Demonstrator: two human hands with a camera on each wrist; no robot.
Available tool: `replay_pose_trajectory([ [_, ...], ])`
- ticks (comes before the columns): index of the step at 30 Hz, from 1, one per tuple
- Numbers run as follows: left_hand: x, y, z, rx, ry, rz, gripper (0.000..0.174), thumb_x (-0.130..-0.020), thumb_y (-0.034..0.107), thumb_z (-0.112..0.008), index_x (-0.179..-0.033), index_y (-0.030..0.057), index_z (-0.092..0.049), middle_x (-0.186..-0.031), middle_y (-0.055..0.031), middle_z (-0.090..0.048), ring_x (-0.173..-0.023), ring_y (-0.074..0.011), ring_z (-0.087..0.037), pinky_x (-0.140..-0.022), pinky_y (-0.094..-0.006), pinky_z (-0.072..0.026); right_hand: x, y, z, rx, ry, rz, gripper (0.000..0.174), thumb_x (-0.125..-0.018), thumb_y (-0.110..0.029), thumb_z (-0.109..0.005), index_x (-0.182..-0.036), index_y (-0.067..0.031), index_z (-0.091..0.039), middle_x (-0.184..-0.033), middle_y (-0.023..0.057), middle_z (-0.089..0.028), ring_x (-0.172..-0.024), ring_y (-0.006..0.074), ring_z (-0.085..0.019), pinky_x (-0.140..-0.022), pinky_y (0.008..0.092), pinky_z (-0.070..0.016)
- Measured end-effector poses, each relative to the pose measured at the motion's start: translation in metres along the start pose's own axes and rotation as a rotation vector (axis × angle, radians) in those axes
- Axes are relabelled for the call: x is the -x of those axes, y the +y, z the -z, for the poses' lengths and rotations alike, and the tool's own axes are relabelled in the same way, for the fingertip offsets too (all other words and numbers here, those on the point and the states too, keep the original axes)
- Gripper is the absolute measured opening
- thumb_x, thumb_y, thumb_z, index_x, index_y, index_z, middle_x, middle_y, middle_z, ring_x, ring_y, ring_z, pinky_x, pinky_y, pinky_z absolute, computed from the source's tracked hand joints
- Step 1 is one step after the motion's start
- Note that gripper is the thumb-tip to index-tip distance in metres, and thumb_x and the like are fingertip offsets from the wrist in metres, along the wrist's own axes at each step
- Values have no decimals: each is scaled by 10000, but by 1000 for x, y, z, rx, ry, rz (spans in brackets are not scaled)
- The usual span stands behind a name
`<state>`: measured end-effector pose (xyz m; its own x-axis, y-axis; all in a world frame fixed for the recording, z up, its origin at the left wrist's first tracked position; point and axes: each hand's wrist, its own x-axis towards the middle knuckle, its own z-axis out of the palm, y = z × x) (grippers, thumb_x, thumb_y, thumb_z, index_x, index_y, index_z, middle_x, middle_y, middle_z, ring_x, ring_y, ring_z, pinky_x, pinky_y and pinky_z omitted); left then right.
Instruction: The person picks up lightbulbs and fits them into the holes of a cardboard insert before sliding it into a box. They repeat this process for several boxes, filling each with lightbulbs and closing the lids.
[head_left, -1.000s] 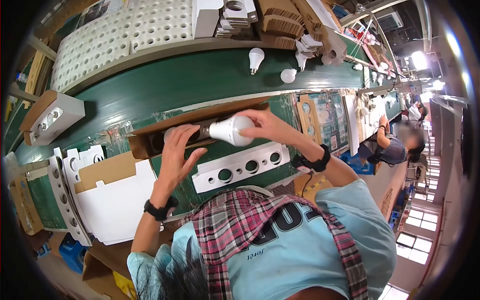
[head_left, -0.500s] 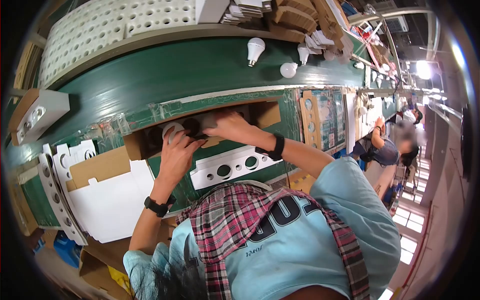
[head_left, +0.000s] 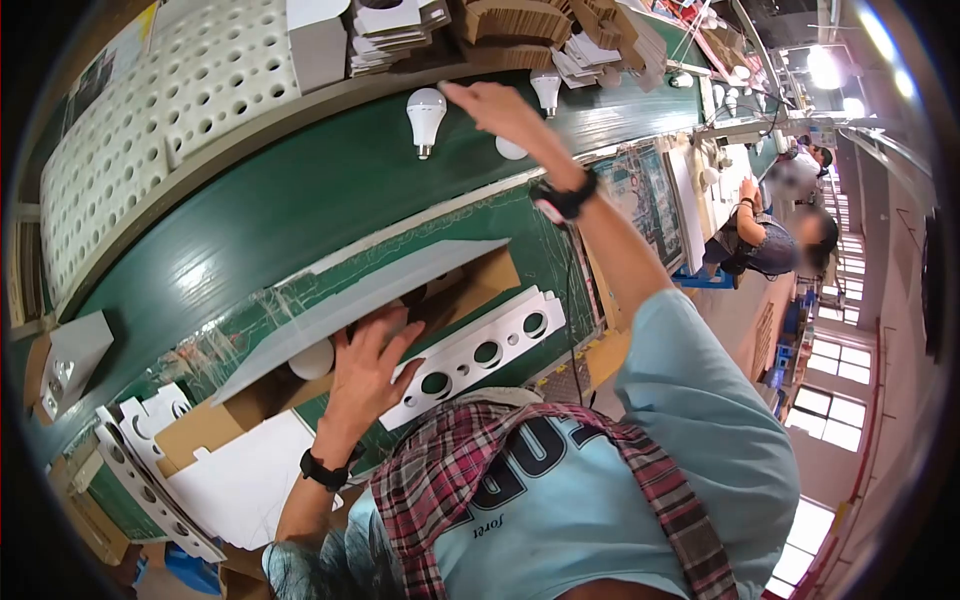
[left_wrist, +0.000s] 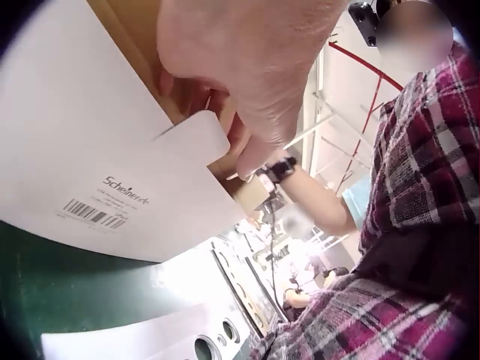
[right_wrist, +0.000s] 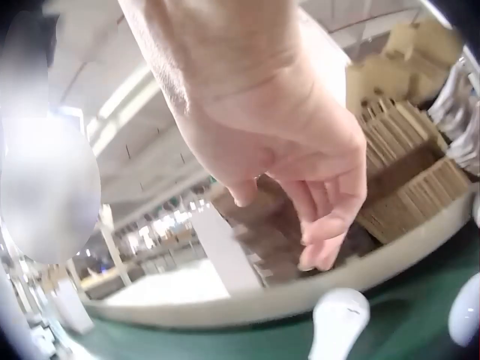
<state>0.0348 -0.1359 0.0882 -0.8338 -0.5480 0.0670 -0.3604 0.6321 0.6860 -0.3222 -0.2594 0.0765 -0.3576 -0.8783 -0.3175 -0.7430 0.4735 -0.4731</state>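
Observation:
My left hand (head_left: 372, 375) reaches into a long carton (head_left: 480, 285), white outside and brown inside. Its fingers are spread, their tips partly hidden inside, next to a round white bulb top (head_left: 312, 360). From the left wrist view, the carton's printed white side (left_wrist: 105, 165) slopes beside that hand. Over the green belt, my right hand (head_left: 505, 115) stretches toward a white light bulb (head_left: 426, 118), fingertips close beside the bulb's dome. Seen from the right wrist, its loosely bent fingers hold nothing and hang above the bulb (right_wrist: 339, 319).
Two more bulbs lie near my right hand, one (head_left: 546, 90) by the cardboard stacks (head_left: 515, 30). A white insert with round holes (head_left: 470, 360) lies in front of the carton. A perforated white tray (head_left: 170, 110) stands behind the belt; another person (head_left: 765, 240) sits at right.
My right hand lowered a bulb into the carton, then came out without it and reached across to the belt. The carton now shows its white long side; my left hand stayed at it.

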Motion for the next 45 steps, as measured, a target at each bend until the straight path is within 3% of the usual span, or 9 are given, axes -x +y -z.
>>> replay_pose_trajectory([
  [2,-9,4,-4,-7,-53,-26,453,-748,190,-706,-1177,148,-566,-1256,-59,-488,-1191,-245,-455,-922,-501,-345,-43,15,-46,144,63,-89,829,-790,-724,-422,-1016,49,-617,-964,231,-645,-911,403,-627,-820,445,-479],
  [8,-14,5,-11,12,-124,17,450,-760,189,-692,-1188,145,-559,-1242,-65,-490,-1212,-252,-443,-903,-492,-376,-77,30,-84,-496,-196,-70,773,-692,-594,-680,-1057,77,-563,-1011,212,-621,-1022,271,-607,-782,340,-530],
  [9,-14,6,-10,-3,-118,13,448,-762,187,-690,-1188,144,-560,-1238,-67,-491,-1208,-254,-444,-911,-492,-375,-68,32,-73,-644,-346,-106,678,-719,-432,-731,-1093,98,-534,-1053,165,-604,-1055,200,-574,-767,298,-542],
  [14,-16,13,-13,-41,-106,-70,434,-765,107,-649,-1188,151,-562,-1154,-69,-508,-1144,-251,-466,-1024,-502,-318,41,34,5,-1097,-441,100,519,-794,-163,-679,-1223,52,-479,-1169,132,-538,-1039,186,-565,-860,312,-509],
  [22,-7,8,-21,-126,-115,-75,470,-776,52,-603,-1235,118,-523,-1053,-48,-549,-1129,-257,-469,-1046,-504,-284,236,-23,73,-51,26,795,666,-564,-126,-794,-1186,-86,-557,-1195,74,-504,-1134,278,-453,-1001,409,-323],
  [30,23,-21,-14,-65,44,-45,322,-746,36,-635,-1065,74,-643,-1248,-76,-502,-1247,-260,-423,-1025,-447,-333,244,-41,20,357,-87,677,516,-694,-288,-693,-1069,32,-540,-1000,156,-537,-977,298,-540,-801,387,-473],
  [35,26,-22,-19,-39,114,-60,266,-721,4,-642,-973,76,-684,-1244,-58,-524,-1219,-268,-458,-970,-404,-411,218,-57,-25,503,-12,543,300,-664,-243,-687,-740,42,-630,-708,218,-594,-703,354,-625,-605,416,-507],
  [41,28,-25,-21,-10,126,-48,254,-724,13,-640,-966,78,-682,-1231,-65,-529,-1213,-280,-459,-965,-407,-415,185,-33,-78,622,-191,493,254,-610,-197,-722,-668,40,-651,-683,227,-622,-694,355,-646,-621,410,-523],
  [45,25,-25,-22,-6,130,-44,270,-716,13,-649,-976,76,-681,-1241,-76,-523,-1220,-290,-447,-973,-418,-404,183,-13,-89,528,-195,596,332,-712,-235,-689,-793,79,-622,-763,230,-630,-727,363,-639,-649,423,-523],
])
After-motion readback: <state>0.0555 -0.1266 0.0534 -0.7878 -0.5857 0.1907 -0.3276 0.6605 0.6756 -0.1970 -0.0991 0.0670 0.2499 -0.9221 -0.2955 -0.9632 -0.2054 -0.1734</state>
